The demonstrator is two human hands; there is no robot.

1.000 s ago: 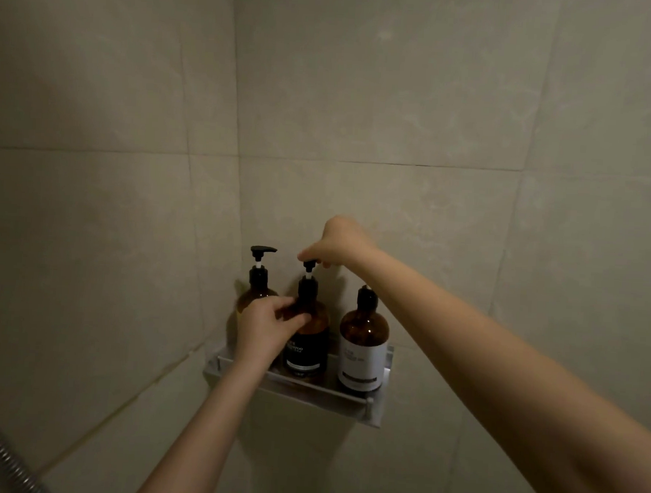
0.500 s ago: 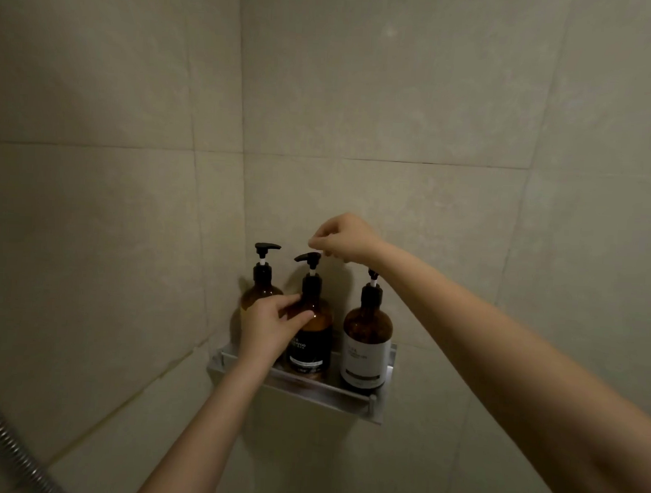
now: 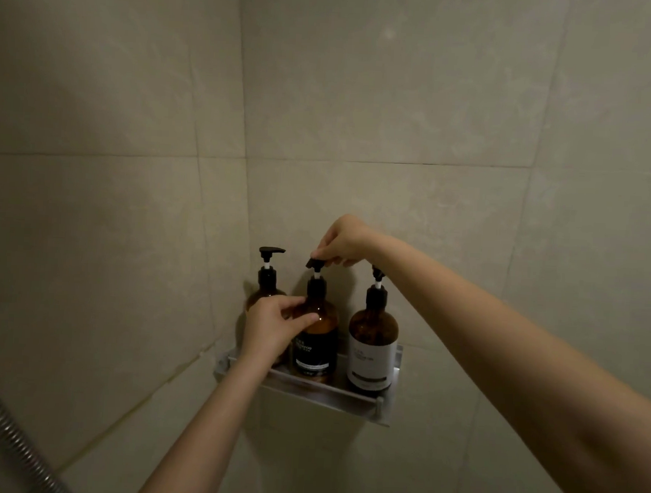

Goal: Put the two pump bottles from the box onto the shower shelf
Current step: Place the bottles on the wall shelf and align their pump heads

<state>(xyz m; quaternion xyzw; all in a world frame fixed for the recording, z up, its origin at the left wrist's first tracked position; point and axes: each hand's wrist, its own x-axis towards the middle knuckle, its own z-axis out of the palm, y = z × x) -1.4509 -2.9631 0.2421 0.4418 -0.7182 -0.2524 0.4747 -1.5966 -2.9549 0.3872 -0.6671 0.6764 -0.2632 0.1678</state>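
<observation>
three amber pump bottles stand in a row on the metal shower shelf (image 3: 361,402) in the tiled corner. left hand (image 3: 274,328) wraps the shoulder of the middle bottle (image 3: 317,344), the one with the black label, bracing it so it doesn't spin or tip. right hand (image 3: 345,241) pinches that bottle's pump head (image 3: 315,264) from above, likely turning the nozzle to line it up. white-label bottle (image 3: 372,350) sits just beside it on the right, near the shelf's open end, nobody holding it. left bottle (image 3: 267,284) is tucked into the corner, partly hidden behind the left hand. both task bottles look already placed; this reads as final adjusting. shelf front has a low lip, little spare room between bottles. right forearm passes close over the white-label bottle's pump (image 3: 377,275), could knock it. shower hose (image 3: 1,421) low left, well apart.
</observation>
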